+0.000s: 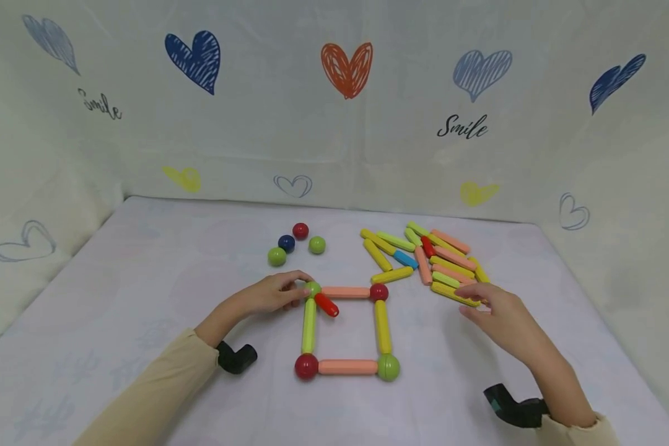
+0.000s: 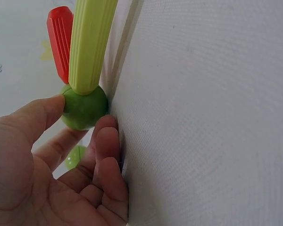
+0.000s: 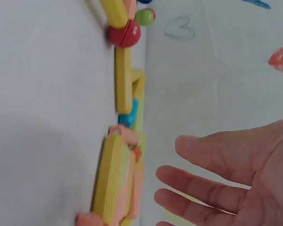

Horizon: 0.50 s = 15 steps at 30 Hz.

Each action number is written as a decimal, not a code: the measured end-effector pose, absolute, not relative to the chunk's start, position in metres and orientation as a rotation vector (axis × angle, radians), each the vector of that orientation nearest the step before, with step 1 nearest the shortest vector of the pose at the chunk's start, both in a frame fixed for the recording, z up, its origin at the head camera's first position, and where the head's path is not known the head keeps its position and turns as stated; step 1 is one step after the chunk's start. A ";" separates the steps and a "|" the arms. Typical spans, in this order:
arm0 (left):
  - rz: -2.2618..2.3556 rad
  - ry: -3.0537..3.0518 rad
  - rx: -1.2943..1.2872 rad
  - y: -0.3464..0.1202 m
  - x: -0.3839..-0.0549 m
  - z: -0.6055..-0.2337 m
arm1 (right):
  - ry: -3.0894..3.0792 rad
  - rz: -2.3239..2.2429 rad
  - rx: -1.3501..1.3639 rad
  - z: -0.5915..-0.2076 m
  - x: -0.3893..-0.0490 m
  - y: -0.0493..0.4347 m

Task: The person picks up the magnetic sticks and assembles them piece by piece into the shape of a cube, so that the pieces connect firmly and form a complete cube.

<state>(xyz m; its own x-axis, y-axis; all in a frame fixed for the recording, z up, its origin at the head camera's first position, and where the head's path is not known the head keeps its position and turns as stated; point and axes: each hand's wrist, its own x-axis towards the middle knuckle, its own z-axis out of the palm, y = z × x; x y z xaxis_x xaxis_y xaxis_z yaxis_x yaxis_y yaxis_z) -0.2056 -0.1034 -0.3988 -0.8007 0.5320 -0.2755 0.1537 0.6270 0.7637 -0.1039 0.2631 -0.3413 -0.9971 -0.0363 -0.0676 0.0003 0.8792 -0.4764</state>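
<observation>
On the table lies a square of rods and balls. My left hand pinches the green ball at its far left corner between thumb and fingers. A short red rod sticks out from that ball, beside the light green rod of the left side. Salmon rods form the near and far sides, a yellow rod the right. Red balls and another green ball mark the other corners. My right hand, fingers apart and holding nothing, hovers by the near edge of the loose rods.
A pile of loose yellow, salmon, green, blue and red rods lies at the back right. Several loose balls sit behind the square: red, dark blue and green. A cloth wall with printed hearts rises behind the table.
</observation>
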 end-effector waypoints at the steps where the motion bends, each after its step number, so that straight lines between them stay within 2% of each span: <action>1: 1.051 2.364 0.536 -0.103 -0.205 -0.398 | 2.962 -0.740 0.007 -0.344 -0.104 0.271; 7: 1.056 2.362 0.522 -0.104 -0.205 -0.398 | 2.923 -0.659 0.171 -0.355 -0.102 0.306; 15: 1.043 2.366 0.514 -0.103 -0.205 -0.398 | 3.018 -0.586 0.038 -0.373 -0.101 0.323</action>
